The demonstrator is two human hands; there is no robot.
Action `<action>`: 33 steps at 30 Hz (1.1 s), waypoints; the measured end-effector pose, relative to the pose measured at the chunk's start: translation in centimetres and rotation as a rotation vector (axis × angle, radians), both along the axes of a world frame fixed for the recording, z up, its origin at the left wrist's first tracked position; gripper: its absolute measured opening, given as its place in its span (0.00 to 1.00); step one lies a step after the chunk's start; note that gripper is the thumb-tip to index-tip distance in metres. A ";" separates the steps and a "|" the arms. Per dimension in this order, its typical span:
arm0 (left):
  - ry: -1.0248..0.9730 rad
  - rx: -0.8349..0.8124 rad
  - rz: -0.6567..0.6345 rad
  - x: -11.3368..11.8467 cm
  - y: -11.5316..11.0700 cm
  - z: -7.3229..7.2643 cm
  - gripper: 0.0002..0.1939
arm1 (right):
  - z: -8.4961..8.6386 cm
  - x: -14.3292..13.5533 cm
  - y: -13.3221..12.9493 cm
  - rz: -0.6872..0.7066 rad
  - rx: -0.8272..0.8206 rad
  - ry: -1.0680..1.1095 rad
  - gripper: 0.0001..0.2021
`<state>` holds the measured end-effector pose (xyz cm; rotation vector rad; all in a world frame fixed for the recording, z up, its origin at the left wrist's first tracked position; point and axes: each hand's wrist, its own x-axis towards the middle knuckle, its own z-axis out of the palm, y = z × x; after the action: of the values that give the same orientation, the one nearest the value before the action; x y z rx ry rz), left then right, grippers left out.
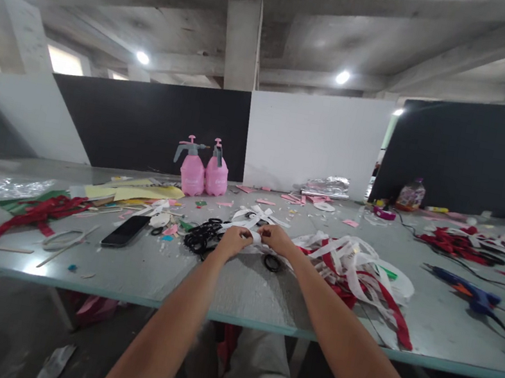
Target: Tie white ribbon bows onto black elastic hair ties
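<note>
My left hand (236, 239) and my right hand (275, 239) are close together over the middle of the table, each with fingers pinched on a white ribbon (255, 238). A white ribbon bow (258, 213) lies just beyond them. Left of my left hand is a pile of black rings (202, 234). One black ring (272, 263) lies below my right hand. To the right, white and red ribbons (352, 259) are heaped beside a white roll (399, 285).
A phone (126, 231) and a red ribbon bow (45, 212) lie to the left. Two pink spray bottles (192, 174) stand at the back. On the right are a blue glue gun (464, 288) with its cord and more red ribbons (455, 243). The table's front edge (239, 320) is near me.
</note>
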<state>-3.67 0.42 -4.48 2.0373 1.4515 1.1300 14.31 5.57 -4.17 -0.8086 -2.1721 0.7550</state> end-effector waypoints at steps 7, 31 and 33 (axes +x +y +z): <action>0.041 0.028 0.035 0.1 -0.1 -0.1 0.11 | 0.0 -0.3 -0.1 -0.040 0.020 -0.052 0.07; -0.116 -0.023 0.060 0.2 0.3 0.1 0.19 | 0.1 0.0 0.1 -0.098 0.080 -0.049 0.12; -0.217 -0.068 -0.016 0.7 0.3 -0.1 0.21 | 0.1 -0.1 0.0 -0.098 0.068 -0.030 0.13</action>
<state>-3.01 0.73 -4.55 1.8147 1.3456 1.2344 14.25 5.60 -4.03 -0.8892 -2.1551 0.6210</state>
